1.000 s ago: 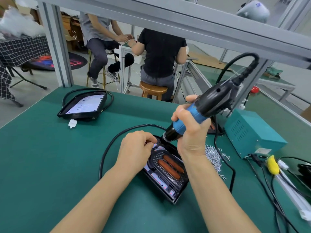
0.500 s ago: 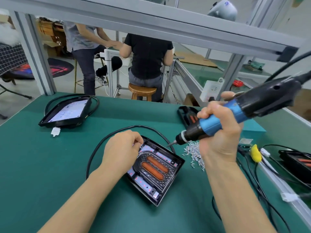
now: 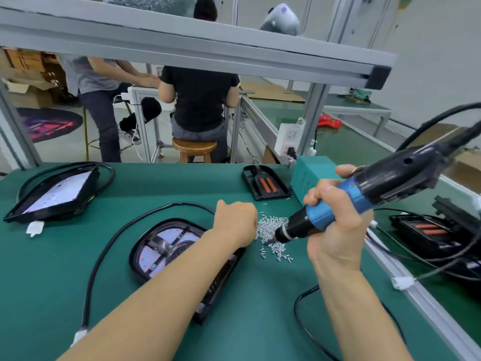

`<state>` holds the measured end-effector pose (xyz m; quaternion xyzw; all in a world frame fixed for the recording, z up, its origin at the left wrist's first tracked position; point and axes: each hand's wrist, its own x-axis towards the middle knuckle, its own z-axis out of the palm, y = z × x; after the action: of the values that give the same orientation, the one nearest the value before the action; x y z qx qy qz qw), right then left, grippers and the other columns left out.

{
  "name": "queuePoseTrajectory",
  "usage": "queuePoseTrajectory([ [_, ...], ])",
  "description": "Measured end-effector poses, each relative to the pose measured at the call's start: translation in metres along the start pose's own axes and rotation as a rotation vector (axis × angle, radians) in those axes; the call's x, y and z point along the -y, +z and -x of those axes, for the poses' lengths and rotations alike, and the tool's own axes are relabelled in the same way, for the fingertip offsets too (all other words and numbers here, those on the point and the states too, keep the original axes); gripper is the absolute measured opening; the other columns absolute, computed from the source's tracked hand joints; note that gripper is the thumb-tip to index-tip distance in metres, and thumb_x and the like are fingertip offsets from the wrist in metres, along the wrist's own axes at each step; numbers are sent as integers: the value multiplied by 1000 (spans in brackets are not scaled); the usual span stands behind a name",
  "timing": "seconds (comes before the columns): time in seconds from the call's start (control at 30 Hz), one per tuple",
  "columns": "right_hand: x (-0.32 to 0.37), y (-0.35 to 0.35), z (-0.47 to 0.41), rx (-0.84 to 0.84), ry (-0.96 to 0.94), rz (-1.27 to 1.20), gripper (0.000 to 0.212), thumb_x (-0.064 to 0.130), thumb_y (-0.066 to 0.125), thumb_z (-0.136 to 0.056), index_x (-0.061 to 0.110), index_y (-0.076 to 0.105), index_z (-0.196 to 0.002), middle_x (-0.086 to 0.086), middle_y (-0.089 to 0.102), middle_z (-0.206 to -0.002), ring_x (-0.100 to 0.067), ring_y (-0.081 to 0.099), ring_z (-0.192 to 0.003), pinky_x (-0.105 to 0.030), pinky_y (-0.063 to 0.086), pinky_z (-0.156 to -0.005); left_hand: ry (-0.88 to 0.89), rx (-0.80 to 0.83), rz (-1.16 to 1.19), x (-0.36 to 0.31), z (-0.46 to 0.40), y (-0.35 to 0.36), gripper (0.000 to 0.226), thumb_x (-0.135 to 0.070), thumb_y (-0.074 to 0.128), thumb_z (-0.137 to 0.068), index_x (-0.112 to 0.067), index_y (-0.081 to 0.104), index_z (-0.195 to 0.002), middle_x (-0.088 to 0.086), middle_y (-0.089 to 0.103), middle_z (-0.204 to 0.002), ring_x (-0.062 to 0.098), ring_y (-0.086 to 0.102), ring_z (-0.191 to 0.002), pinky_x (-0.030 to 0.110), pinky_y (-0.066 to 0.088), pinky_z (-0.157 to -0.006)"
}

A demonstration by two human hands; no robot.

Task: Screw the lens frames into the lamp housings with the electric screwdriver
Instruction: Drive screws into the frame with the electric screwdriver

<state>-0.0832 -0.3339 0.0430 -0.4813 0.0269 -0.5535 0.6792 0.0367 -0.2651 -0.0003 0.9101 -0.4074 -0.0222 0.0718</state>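
- The lamp lies flat on the mat, its long axis running near-right to far-left, partly under the left forearm.
- The left hand reaches to the screws at the lamp's right; whether its fingers pinch one, I cannot tell.
- The right hand is clenched round the screwdriver, whose bit points down-left into the screws, nearer them than the lamp.

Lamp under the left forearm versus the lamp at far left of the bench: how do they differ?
The near lamp shows a dark lens frame over its board; the far-left lamp shows a bare white panel. The left forearm crosses the near one; nothing touches the far one. Both have black housings and black cables.
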Motion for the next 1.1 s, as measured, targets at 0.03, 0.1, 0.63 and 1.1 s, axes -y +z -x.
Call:
queuePoseTrajectory([
  [0.03, 0, -5, 1, -20, 9, 5, 31, 10, 63, -63, 19, 53, -91, 4, 51, -58, -19, 48, -53, -28, 41, -61, -15, 23, -32, -1, -3, 3, 25, -4, 53, -82, -19, 69, -94, 0, 71, -98, 24, 61, -95, 37, 28, -91],
  [0.1, 0, -14, 0, -44, 18, 15, 28, 3, 58, -68, 18, 52, -91, 4, 51, -57, -18, 48, -53, -28, 41, -60, -38, 59, -79, -2, -9, 8, 22, -6, 57, -82, -17, 68, -97, 0, 70, -98, 23, 61, -94, 38, 28, -96],
  [0.63, 2, -27, -3, -78, 18, -13, 27, 0, 55, -70, 17, 52, -91, 4, 52, -55, -17, 48, -52, -28, 43, -59, -53, 153, 29, -1, -10, 8, 20, -7, 65, -80, -16, 65, -97, 2, 67, -102, 25, 59, -103, 30, 37, -86],
  [1.1, 2, -33, -3, -69, 34, -29, 27, -1, 56, -70, 19, 55, -89, 4, 51, -56, -16, 49, -51, -27, 44, -57, 27, 158, 13, 0, -9, 8, 13, -17, 76, -74, -24, 71, -84, -7, 71, -94, 16, 61, -90, 26, 36, -75],
])
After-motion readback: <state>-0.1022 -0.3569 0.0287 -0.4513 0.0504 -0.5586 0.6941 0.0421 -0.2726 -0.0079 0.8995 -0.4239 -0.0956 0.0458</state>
